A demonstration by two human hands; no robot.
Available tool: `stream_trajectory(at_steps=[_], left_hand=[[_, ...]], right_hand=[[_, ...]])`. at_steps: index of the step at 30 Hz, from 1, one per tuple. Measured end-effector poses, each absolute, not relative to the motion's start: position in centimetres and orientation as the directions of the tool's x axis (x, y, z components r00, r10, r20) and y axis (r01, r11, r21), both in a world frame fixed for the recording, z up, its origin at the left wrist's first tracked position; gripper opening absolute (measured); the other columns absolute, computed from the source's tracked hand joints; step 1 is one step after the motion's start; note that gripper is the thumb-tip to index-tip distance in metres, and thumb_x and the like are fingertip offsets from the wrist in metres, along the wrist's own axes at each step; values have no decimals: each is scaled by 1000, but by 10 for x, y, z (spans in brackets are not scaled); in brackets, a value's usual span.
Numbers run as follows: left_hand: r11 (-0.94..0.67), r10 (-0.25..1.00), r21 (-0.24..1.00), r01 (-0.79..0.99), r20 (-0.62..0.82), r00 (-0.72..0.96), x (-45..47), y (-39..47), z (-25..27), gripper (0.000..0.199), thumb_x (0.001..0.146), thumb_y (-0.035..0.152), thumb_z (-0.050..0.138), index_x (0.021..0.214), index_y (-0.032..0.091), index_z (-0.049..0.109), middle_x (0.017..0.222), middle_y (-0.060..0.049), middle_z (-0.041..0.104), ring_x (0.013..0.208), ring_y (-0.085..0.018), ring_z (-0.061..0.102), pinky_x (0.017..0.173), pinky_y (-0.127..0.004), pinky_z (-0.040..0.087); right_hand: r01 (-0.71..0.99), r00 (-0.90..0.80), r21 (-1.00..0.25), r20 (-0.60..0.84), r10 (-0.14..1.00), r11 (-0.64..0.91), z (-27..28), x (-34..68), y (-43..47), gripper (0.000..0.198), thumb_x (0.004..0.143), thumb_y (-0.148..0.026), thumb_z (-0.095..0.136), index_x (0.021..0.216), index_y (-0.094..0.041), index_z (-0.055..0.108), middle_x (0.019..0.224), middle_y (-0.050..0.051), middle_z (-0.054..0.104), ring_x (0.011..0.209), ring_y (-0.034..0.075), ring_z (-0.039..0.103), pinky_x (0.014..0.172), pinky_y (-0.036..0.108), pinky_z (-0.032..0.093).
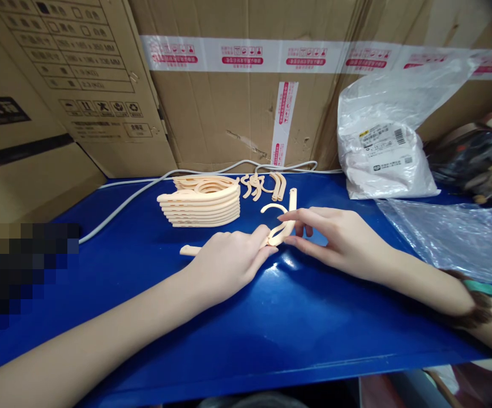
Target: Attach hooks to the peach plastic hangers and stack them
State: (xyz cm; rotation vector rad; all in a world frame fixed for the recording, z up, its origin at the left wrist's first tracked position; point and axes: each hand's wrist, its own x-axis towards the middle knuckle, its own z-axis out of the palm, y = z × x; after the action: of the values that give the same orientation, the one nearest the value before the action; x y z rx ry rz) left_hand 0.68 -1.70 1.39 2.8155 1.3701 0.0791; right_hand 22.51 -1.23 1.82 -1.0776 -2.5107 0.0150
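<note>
Cream hanger (289, 229) spans both hands (226, 266), gripped from left and right

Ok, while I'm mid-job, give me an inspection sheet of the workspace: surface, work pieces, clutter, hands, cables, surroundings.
Surface: blue tabletop, glossy, with bright reflections near the hands.
Job's things: cream hanger in the hands; stack of cream hangers behind the left hand; loose cream pieces right of the stack.
Clutter: white plastic bag at back right; clear plastic sheet in front of it.
Hands: left hand and right hand both grip the cream hanger.
Cables: white cable runs from the left along the back.
Surroundings: cardboard boxes behind; far left pixelated, unreadable.
</note>
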Motion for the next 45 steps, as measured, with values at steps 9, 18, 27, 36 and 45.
stream_trajectory(at_steps=[9,18,27,36,45], left_hand=[[-620,785,30,784,27,619,8,-18,15,29,101,38,30,105,17,50,84,-6,71,71,-24,68,55,-27,42],[-627,778,37,778,-13,628,9,-20,18,29,101,35,31,111,18,51,88,-6,71,75,-25,69,55,-28,41],[-697,715,38,716,110,690,6,-20,12,29,97,43,42,114,24,55,93,-2,71,77,-24,69,53,-27,37],[-734,670,38,678,208,713,3,-18,10,25,96,37,44,113,25,59,91,0,68,75,-20,67,56,-28,40],[-744,654,57,665,266,709,4,-15,6,17,97,27,44,100,20,59,94,0,65,83,-17,64,58,-26,41]], right_hand=[[670,-651,-165,339,679,724,19,224,-13,33,95,-37,49,121,-19,57,95,7,69,88,20,64,75,30,48],[636,-689,-113,363,627,764,17,224,-11,30,95,-36,48,118,-19,58,95,8,68,88,20,63,73,30,48],[658,-668,-128,357,653,742,21,224,-9,24,99,-31,37,98,-19,58,93,7,63,87,20,56,74,31,45],[727,-614,-80,370,697,682,17,232,2,8,90,-21,46,83,-20,51,85,4,55,79,18,51,69,29,42],[760,-609,-53,288,739,648,12,236,9,16,82,-8,44,90,-17,55,95,7,55,81,18,54,71,29,43]])
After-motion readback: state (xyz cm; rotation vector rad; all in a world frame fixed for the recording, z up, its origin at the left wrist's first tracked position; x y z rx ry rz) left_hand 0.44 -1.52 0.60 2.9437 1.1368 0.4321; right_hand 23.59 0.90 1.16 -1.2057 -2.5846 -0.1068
